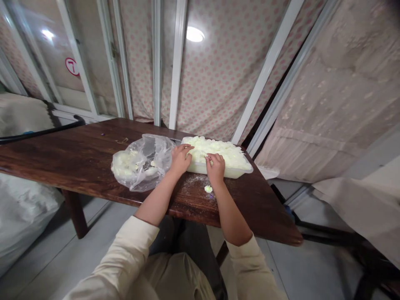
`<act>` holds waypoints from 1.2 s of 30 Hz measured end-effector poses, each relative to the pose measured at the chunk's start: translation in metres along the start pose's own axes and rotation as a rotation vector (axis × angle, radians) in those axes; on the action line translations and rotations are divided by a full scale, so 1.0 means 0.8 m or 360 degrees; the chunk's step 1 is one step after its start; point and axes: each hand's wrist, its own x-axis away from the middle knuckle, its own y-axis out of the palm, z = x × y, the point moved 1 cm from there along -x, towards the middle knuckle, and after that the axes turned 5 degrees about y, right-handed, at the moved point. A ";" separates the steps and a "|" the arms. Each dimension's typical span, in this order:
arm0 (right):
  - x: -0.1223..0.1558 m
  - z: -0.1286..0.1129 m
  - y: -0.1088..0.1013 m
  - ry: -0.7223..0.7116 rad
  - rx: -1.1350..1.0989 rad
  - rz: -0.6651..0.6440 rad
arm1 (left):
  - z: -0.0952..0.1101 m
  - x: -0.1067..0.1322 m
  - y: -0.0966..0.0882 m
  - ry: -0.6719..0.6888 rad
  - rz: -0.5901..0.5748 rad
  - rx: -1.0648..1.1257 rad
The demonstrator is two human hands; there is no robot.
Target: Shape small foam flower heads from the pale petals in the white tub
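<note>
My left hand (181, 160), fingers loosely parted and visibly gripping nothing, reaches over the left end of a plastic tub (235, 172) heaped with pale yellow flowers (221, 149) on a dark wooden table (62, 152). My right hand (216, 168) curls at its front edge, fingertips bunched; whether they hold anything, I cannot tell. A clear plastic bag (151, 146) lies just left.

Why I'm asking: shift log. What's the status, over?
Left hand, right hand both at tub; grips unclear. Tub heaped with pale pieces. Plastic bag close by left hand, apparently not blocking.
</note>
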 end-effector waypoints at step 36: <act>0.002 -0.004 0.005 -0.0072 -0.0219 -0.0096 | 0.005 0.001 0.012 0.0304 0.0012 0.0502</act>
